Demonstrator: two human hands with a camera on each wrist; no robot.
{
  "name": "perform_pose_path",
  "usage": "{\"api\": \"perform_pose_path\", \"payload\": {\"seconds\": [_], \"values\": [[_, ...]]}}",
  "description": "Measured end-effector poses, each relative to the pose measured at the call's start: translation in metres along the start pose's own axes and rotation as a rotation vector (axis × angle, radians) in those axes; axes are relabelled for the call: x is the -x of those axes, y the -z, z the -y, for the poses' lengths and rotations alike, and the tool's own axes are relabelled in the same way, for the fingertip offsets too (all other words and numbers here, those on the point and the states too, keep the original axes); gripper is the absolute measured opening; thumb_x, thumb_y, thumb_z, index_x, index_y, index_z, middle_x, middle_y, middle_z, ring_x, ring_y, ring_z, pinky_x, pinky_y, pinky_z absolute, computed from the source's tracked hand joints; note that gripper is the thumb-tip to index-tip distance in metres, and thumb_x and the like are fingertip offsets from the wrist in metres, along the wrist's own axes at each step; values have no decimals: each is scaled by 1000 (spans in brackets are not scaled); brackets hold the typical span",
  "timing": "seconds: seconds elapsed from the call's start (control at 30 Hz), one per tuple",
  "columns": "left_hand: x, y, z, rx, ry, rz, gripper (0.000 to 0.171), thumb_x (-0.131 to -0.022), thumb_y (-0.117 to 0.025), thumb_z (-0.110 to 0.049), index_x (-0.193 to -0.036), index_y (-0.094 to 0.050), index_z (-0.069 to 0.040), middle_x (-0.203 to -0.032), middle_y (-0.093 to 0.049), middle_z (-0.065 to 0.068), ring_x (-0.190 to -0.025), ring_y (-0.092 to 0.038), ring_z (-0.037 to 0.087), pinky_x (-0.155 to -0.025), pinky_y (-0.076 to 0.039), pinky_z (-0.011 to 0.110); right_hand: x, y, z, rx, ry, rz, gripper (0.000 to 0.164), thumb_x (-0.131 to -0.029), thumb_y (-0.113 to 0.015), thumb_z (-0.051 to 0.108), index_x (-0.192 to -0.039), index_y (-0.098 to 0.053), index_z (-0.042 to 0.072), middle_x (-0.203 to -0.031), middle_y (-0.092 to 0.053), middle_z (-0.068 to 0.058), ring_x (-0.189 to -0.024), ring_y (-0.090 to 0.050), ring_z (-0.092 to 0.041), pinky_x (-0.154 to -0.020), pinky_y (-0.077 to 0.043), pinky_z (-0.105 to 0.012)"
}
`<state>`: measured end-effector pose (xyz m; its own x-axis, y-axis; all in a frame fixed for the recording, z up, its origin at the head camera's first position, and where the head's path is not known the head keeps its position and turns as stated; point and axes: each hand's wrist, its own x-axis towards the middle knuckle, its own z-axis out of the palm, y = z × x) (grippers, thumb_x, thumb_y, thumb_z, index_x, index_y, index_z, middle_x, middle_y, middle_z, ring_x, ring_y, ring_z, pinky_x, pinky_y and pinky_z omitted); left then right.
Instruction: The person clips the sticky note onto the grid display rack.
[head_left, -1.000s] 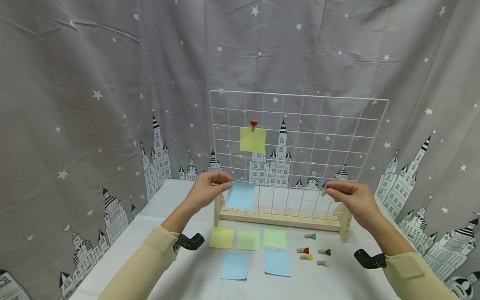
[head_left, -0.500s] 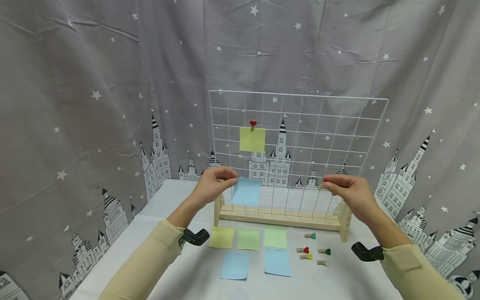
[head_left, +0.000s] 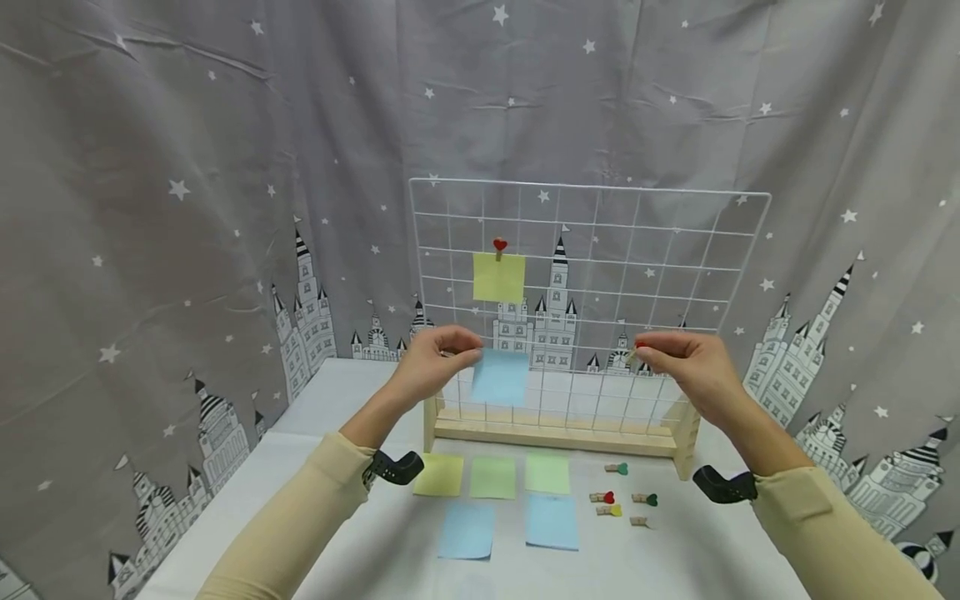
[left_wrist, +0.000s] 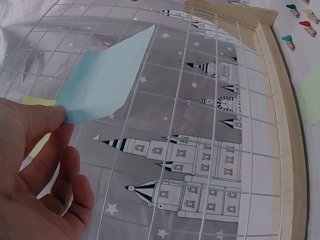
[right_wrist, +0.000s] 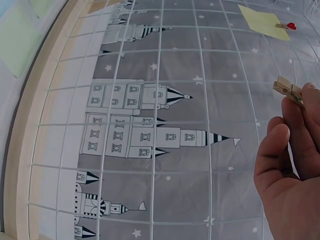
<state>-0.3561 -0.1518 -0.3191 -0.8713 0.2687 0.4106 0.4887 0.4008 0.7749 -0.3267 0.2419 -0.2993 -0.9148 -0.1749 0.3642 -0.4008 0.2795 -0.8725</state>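
Between thumb and forefinger my left hand (head_left: 431,367) pinches a blue sticky note (head_left: 500,377) by its upper left corner, in front of the lower part of a white wire grid (head_left: 597,257). The note's free end bends outward in the left wrist view. My right hand (head_left: 693,367) pinches a small wooden clothespin (right_wrist: 287,89) with a red end, apart from the note and to its right. Higher on the grid a yellow sticky note (head_left: 498,277) hangs under a clothespin with a red heart (head_left: 500,244).
The grid stands in a wooden base (head_left: 555,437) on a white table (head_left: 360,533). Before it lie yellow (head_left: 438,475), green (head_left: 492,477) and blue (head_left: 467,531) sticky notes. Several heart clothespins (head_left: 606,497) lie at right. A grey castle-print curtain (head_left: 225,125) hangs behind.
My left hand has lifted the blue sticky note and moved it slightly right. My right hand has risen and shifted left with the clothespin. The view has shifted slightly.
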Motion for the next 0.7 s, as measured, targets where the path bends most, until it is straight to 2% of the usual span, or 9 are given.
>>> {"api": "perform_pose_path", "payload": {"seconds": [0.27,0.47,0.6,0.7], "values": [[-5,-3,-8,-12,-8,-4,13,-98,-72,-24,-110,-76,-19,-108,-75,-1,-94,-69,20,-82,-59,37,-5,-2,8,78,-35,-6,45,-99,-71,26,-130,-66,-6,-102,-74,21,-97,-67,1,-85,-56,-16],[-10,-7,-15,-21,-24,-27,14,-98,-72,-23,-111,-76,-18,-108,-76,0,-96,-68,22,-77,-58,33,-12,-3,17,76,-24,-2,46,-99,-71,25,-131,-64,-8,-101,-74,22,-94,-68,-4,-84,-57,-18],[-15,-10,-21,-39,-26,-37,14,-98,-73,-23,-110,-77,-19,-107,-76,0,-94,-68,19,-76,-56,34,-16,-4,21,83,-16,-5,46,-98,-72,27,-129,-66,-6,-99,-74,23,-98,-69,-9,-83,-56,-18],[-19,-11,-24,-39,-25,-28,13,-98,-72,-23,-109,-77,-18,-107,-75,0,-93,-67,18,-73,-55,34,-19,-5,24,84,-15,1,45,-98,-72,28,-128,-67,-5,-102,-75,21,-100,-70,-7,-84,-56,-17]]}}
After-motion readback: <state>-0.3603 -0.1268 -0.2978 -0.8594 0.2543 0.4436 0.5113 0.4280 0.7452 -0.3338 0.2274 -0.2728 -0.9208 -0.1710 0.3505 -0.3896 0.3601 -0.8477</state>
